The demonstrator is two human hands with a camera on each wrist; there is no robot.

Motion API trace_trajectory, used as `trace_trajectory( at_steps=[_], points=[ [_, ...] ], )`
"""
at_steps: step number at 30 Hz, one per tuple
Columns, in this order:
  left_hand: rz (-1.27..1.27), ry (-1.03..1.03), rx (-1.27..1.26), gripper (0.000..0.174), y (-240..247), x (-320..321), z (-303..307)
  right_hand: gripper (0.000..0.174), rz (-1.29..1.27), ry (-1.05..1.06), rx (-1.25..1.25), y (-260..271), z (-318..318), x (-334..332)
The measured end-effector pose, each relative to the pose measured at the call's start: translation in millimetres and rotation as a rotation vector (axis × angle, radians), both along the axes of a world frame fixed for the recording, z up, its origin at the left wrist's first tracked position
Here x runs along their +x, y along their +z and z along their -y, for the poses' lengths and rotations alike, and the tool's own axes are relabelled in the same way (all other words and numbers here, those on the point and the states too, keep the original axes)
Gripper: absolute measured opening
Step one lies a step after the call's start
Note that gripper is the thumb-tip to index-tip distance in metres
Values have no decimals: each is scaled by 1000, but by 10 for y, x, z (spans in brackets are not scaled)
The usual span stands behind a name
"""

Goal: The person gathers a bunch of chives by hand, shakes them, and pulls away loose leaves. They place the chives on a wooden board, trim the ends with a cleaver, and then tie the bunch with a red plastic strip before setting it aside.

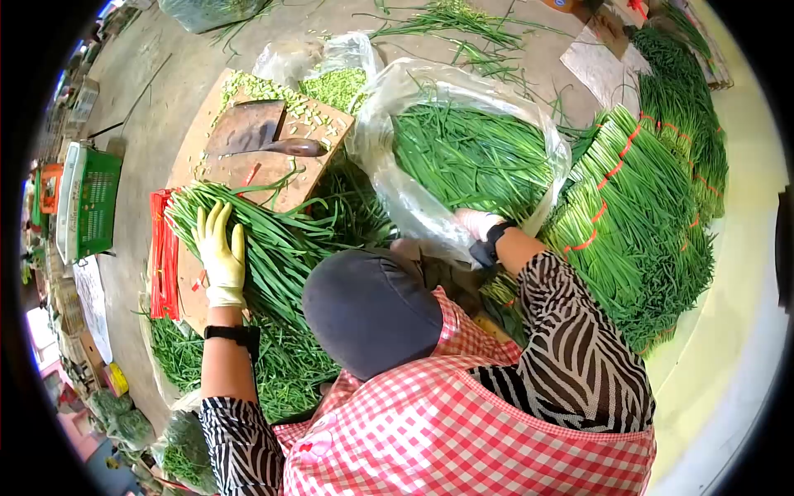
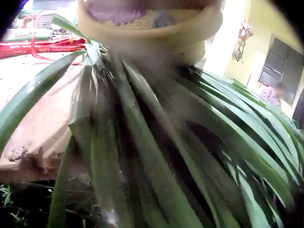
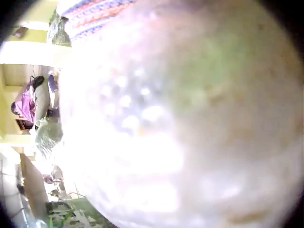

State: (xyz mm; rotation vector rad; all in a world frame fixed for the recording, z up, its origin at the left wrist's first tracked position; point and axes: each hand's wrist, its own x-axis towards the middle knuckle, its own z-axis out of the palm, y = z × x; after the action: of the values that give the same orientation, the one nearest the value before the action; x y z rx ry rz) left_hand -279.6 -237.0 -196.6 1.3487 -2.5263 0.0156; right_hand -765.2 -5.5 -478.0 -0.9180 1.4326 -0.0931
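Observation:
My left hand (image 1: 221,252), in a pale glove, rests on a bunch of long flat green leaves like garlic chives (image 1: 277,248), fingers extended over its pale stem ends. The bunch lies on a wooden board (image 1: 184,169), its leaves fanning past the edge in the left wrist view. My gloved right hand (image 1: 480,221) is at the near rim of a clear plastic bag (image 1: 376,149) full of cut greens (image 1: 471,157). Its fingertips are partly hidden, and I cannot tell whether they grip the rim. Blurred plastic (image 3: 142,180) fills much of the right wrist view.
A cleaver (image 1: 248,131) lies on the board among chopped pale stem bits. Red ties (image 1: 164,252) hang at the board's left edge. Large bundles of chives bound with red ties (image 1: 604,198) are piled at right. A green basket (image 1: 93,202) stands at left.

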Motion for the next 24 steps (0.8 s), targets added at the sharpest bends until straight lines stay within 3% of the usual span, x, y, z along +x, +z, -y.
trace_trajectory(
  at_steps=[1, 5, 7, 8, 11, 13, 15, 18, 22, 24],
  points=[
    [1, -5, 0, 42, 4, 10, 5, 22, 98, -233, 108, 432, 56, 10],
    [5, -18, 3, 43, 35, 21, 4, 21, -40, 162, -373, 254, -50, -420],
    [8, -21, 19, 43, 33, 36, 22, 19, 4, 15, -115, 1005, 165, -330],
    [-1, -29, 25, 44, 35, 35, 25, 19, -329, 451, -606, 925, 78, -496],
    [23, -27, 48, 44, 91, 4, 30, 19, -615, 930, -578, -418, 98, -920],
    [71, -2, 47, 45, 106, 22, 22, 29, -634, 1013, -427, 1213, 403, -375],
    [106, 16, 61, 45, 155, -16, 32, 21, -640, 352, -316, 1283, 336, -340],
    [135, -19, 81, 48, 295, -75, 67, 29, -234, -107, -49, 1504, 303, -303],
    [18, -237, 2, 51, 1034, -741, -60, 42, 376, -733, 198, 1919, 274, -200],
    [-130, -379, 180, 51, 1324, -1172, -144, 45, 468, -776, 260, 2113, 387, -173]
  ],
)
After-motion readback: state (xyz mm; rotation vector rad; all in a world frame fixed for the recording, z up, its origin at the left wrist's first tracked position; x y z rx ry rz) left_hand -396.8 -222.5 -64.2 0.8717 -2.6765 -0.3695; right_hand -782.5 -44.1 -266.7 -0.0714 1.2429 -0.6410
